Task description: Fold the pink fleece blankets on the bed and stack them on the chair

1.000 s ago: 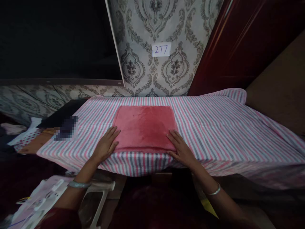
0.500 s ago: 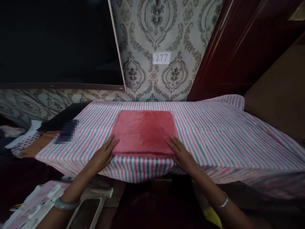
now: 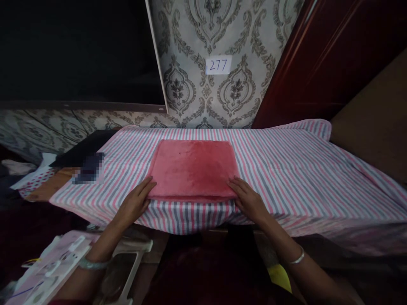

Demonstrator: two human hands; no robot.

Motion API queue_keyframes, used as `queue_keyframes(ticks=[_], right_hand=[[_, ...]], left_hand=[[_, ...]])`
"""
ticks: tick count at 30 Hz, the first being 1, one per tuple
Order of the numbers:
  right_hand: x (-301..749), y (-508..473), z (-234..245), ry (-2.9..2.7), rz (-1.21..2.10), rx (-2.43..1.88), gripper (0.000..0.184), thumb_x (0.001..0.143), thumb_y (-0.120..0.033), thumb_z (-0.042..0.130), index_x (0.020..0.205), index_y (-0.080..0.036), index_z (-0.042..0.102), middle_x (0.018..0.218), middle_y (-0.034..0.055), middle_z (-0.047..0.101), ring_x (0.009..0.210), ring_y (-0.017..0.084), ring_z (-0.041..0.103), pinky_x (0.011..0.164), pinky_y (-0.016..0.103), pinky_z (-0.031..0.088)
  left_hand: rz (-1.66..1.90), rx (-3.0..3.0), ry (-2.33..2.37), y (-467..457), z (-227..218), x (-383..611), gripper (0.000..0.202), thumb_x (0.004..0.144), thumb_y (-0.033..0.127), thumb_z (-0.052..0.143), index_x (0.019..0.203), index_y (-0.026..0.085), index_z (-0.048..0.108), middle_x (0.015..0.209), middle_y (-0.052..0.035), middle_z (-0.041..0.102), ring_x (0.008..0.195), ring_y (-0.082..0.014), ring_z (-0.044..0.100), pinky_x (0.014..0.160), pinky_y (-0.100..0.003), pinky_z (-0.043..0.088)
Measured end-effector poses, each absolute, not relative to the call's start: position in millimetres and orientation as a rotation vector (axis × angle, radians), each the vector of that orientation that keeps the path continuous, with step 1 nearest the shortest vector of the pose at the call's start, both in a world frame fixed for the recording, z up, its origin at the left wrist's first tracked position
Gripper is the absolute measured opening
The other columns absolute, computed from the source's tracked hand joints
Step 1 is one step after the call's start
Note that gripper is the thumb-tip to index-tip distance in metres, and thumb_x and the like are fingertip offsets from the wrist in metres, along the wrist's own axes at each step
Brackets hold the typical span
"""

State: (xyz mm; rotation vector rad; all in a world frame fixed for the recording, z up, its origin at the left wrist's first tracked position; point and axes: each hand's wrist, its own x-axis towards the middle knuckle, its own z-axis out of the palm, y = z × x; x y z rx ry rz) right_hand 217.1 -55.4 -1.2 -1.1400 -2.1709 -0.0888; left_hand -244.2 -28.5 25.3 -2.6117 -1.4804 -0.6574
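A folded pink towel (image 3: 193, 168) lies flat on a table covered with a pink, grey and white striped cloth (image 3: 286, 169). My left hand (image 3: 135, 202) rests flat on the cloth, fingers stretched out and touching the towel's near left corner. At the near right corner my right hand (image 3: 249, 200) lies flat too, its fingertips against the towel's edge. Neither hand holds anything. Each wrist wears a bangle.
A patterned wall with a paper label reading 277 (image 3: 218, 65) stands behind the table. A dark screen (image 3: 76, 55) is at the upper left, a dark red door (image 3: 318, 59) at the right. A white plastic stool (image 3: 127, 262) and papers (image 3: 47, 271) sit at the lower left.
Both hands slid a little back along the towel's sides toward its near corners. The view shifted slightly; the towel stayed in place.
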Motion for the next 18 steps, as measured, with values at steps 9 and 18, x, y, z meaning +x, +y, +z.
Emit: queue_keyframes(ticks=[9,18], right_hand=[[213,-71,-11,-1.960,0.039,-1.341,0.077,0.086,-0.013,0.055,0.158,-0.032,0.036,0.156,0.0085,0.045,0.142,0.028,0.046,0.113,0.050,0.047],[213,-72,3,-1.653,0.558,-1.563,0.075,0.080,-0.040,0.068,0.151,-0.026,0.049,0.134,0.0106,0.066,0.108,0.032,0.067,0.093,0.047,0.056]], left_hand=[[-1.085,-2.458,-1.878,-39,28,-241,0.068,0.082,0.039,0.059,0.146,0.018,0.047,0.151,-0.0163,0.052,0.138,-0.0335,0.052,0.111,-0.048,0.048],[-1.943,-2.336,-2.846,-40,65,-238,0.090,0.065,0.037,0.079,0.149,0.027,0.047,0.114,-0.0055,0.073,0.104,-0.0258,0.071,0.094,-0.038,0.057]])
